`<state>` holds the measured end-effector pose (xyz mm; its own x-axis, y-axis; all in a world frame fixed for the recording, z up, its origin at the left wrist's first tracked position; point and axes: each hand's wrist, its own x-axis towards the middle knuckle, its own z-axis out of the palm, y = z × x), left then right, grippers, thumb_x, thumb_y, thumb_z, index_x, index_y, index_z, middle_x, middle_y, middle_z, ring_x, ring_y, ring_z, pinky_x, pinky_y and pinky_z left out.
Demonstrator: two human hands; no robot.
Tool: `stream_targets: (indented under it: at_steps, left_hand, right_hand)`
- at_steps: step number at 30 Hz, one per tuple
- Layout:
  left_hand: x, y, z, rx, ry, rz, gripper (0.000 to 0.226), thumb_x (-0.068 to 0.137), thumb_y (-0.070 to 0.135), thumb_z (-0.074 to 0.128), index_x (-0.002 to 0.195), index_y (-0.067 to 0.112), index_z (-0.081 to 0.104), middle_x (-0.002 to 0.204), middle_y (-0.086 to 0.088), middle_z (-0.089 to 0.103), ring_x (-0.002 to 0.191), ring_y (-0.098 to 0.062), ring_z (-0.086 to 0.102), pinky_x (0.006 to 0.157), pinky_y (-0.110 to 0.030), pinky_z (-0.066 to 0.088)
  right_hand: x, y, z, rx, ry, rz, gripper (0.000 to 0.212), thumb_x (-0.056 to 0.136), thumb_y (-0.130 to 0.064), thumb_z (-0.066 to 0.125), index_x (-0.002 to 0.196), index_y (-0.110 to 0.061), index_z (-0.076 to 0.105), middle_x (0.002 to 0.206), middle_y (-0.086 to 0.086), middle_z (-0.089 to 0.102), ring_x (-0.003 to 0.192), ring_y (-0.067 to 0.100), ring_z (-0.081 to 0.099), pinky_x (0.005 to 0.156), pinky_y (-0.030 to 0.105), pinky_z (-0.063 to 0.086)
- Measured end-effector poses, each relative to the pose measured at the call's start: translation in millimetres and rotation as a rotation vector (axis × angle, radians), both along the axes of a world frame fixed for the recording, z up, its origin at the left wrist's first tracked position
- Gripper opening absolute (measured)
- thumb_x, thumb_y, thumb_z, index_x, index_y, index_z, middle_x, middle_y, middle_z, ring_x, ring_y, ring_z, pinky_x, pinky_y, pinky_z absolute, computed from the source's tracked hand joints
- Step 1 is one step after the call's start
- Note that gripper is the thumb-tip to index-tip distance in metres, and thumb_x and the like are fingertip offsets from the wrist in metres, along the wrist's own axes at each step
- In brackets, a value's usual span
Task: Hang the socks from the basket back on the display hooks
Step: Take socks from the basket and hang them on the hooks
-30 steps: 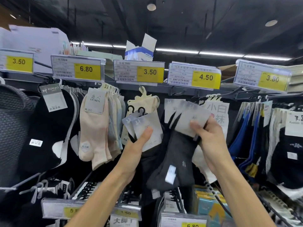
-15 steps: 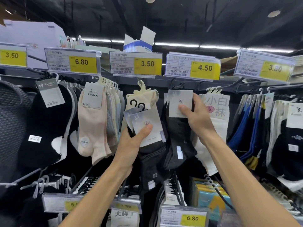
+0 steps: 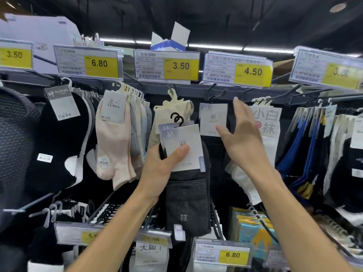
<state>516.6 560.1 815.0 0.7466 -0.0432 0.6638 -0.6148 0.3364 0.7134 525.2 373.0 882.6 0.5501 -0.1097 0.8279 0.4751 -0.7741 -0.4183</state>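
Holding a small bunch of dark grey socks at the centre of the frame, my left hand had its thumb pressed over the front white card and its fingers curled behind the bundle. I could count two cards and two black hanger hooks poking above them, so at least two pairs; more I could not tell. My right hand was spread wide, fingers loose and gripping nothing, just right of a single dark pair already hanging from the hook under the 4.50 tag. Five yellow price tags ran along the top rail: 3.50, 6.80, 3.50, 4.50 and a blurred one at the upper right. One cream pair hung alone under the middle 3.50 tag, just above my bundle. The pink socks crowded the left, white socks sat close on the right, leaving only a narrow gap around the hung pair.
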Motion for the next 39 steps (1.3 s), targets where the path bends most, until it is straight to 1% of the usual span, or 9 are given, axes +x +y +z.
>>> stream_targets:
  at_steps: [4, 13, 16, 19, 25, 29, 33, 35, 39]
  left_hand:
    - [-4.3, -3.2, 0.4, 0.030, -0.063, 0.004, 0.016, 0.077, 0.037, 0.076, 0.093, 0.039, 0.079, 0.096, 0.007, 0.079, 0.088, -0.010, 0.076, 0.070, -0.017, 0.057]
    - [-4.7, -13.0, -2.6, 0.208, -0.128, 0.006, 0.025, 0.089, 0.047, 0.063, 0.102, 0.032, 0.077, 0.099, 0.001, 0.078, 0.094, -0.010, 0.074, 0.077, -0.017, 0.054]
    - [2.3, -11.9, -4.7, 0.277, -0.108, 0.050, 0.050, 0.089, 0.052, 0.055, 0.089, 0.004, 0.070, 0.083, -0.019, 0.070, 0.079, -0.017, 0.066, 0.072, -0.029, 0.051]
    - [8.1, -9.8, -5.5, 0.286, -0.070, 0.085, 0.032, 0.084, 0.051, 0.055, 0.077, 0.027, 0.073, 0.075, -0.002, 0.074, 0.072, -0.012, 0.071, 0.062, -0.022, 0.055]
    - [11.1, -10.8, -3.1, 0.254, -0.045, 0.111, 0.029, 0.091, 0.038, 0.051, 0.071, 0.036, 0.072, 0.080, -0.002, 0.078, 0.075, -0.018, 0.076, 0.061, -0.019, 0.055]
    - [13.6, -7.8, -6.2, 0.249, -0.044, 0.128, 0.029, 0.090, 0.037, 0.051, 0.071, 0.034, 0.072, 0.079, -0.002, 0.078, 0.075, -0.017, 0.076, 0.062, -0.021, 0.055]
    - [15.7, -3.8, -6.9, 0.263, -0.040, 0.147, 0.030, 0.092, 0.036, 0.051, 0.071, 0.033, 0.073, 0.079, -0.002, 0.078, 0.076, -0.017, 0.076, 0.064, -0.022, 0.054]
    - [15.9, -1.1, -6.8, 0.268, -0.031, 0.156, 0.032, 0.097, 0.031, 0.052, 0.072, 0.031, 0.072, 0.080, -0.002, 0.078, 0.077, -0.017, 0.076, 0.064, -0.021, 0.055]
    - [21.2, 3.0, 1.5, 0.201, 0.017, 0.265, 0.023, 0.100, 0.016, 0.054, 0.086, 0.025, 0.069, 0.085, 0.004, 0.077, 0.080, -0.004, 0.072, 0.068, -0.015, 0.053]
  right_hand:
    - [-49.3, 12.9, -14.7, 0.105, -0.046, 0.385, 0.035, 0.094, -0.040, 0.059, 0.128, -0.036, 0.060, 0.122, -0.020, 0.064, 0.115, -0.008, 0.058, 0.095, 0.010, 0.045]
    - [-48.8, 11.6, -20.5, 0.177, 0.124, 0.684, 0.028, 0.090, -0.009, 0.070, 0.105, -0.032, 0.068, 0.093, -0.010, 0.076, 0.087, 0.005, 0.072, 0.072, 0.019, 0.057]
    - [-31.8, -0.5, -18.0, 0.395, 0.034, 0.630, 0.027, 0.095, -0.010, 0.063, 0.105, -0.035, 0.064, 0.088, -0.015, 0.074, 0.083, 0.004, 0.070, 0.071, 0.023, 0.058]
    - [-14.6, -14.0, -11.8, 0.497, -0.053, 0.515, 0.023, 0.100, -0.018, 0.056, 0.114, -0.036, 0.059, 0.088, -0.019, 0.072, 0.082, 0.001, 0.069, 0.069, 0.022, 0.057]
    - [14.4, -14.3, 5.1, 0.333, -0.100, 0.322, 0.030, 0.099, -0.024, 0.054, 0.127, -0.034, 0.053, 0.105, 0.005, 0.061, 0.093, 0.007, 0.060, 0.074, 0.016, 0.050]
    - [26.9, -6.5, 7.1, 0.261, -0.129, 0.401, 0.032, 0.100, -0.022, 0.055, 0.131, -0.029, 0.051, 0.102, -0.011, 0.066, 0.087, -0.001, 0.065, 0.073, 0.018, 0.054]
    - [39.8, -7.9, 5.1, 0.149, -0.101, 0.356, 0.035, 0.100, -0.022, 0.056, 0.132, -0.034, 0.046, 0.107, -0.014, 0.065, 0.095, 0.006, 0.066, 0.089, 0.041, 0.056]
    - [42.9, -9.5, 5.7, 0.145, -0.060, 0.325, 0.042, 0.099, -0.018, 0.058, 0.138, -0.024, 0.045, 0.106, -0.016, 0.064, 0.095, -0.002, 0.064, 0.090, 0.037, 0.056]
    - [26.8, 2.2, -1.8, 0.197, -0.060, 0.130, 0.063, 0.093, -0.005, 0.059, 0.149, -0.012, 0.033, 0.131, -0.001, 0.052, 0.121, 0.008, 0.051, 0.107, 0.037, 0.044]
